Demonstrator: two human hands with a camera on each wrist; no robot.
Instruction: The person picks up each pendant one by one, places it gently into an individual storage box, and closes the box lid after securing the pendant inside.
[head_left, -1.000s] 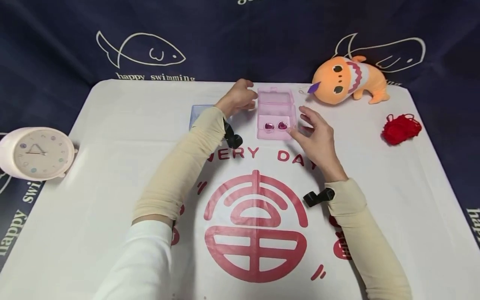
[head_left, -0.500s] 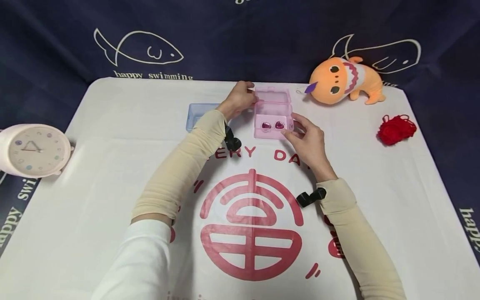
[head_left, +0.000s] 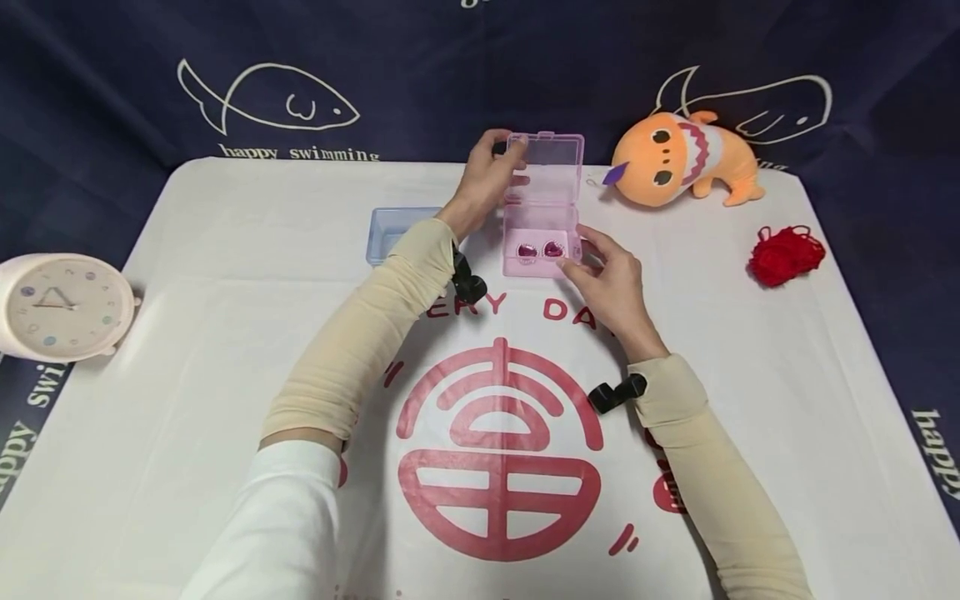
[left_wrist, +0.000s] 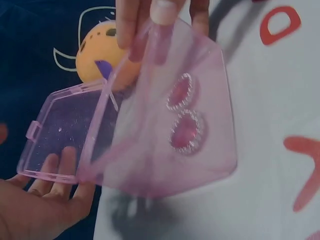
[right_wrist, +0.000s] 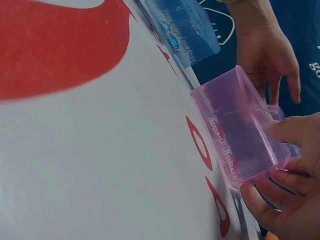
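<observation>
A clear pink plastic box (head_left: 542,267) stands on the table with its hinged lid (head_left: 551,167) raised nearly upright. Inside lie two dark pink heart-shaped gems (left_wrist: 185,132) with pale beaded rims. My left hand (head_left: 486,179) is at the lid's left side. Its fingers (left_wrist: 65,167) show through the clear lid from behind and support it, with the thumb held apart. At the box's right wall, my right hand (head_left: 611,279) holds the box between thumb and fingers, as the right wrist view also shows.
Left of the pink box is a blue clear box (head_left: 386,229), partly behind the left forearm. An orange shark plush (head_left: 660,162) lies at the back right, near a red yarn bundle (head_left: 786,256). A pale pink clock (head_left: 63,304) stands far left.
The pink lid has swung up from leaning back to nearly upright, with my left hand rising along it. My right hand has moved in from beside the box and taken hold of its right wall.
</observation>
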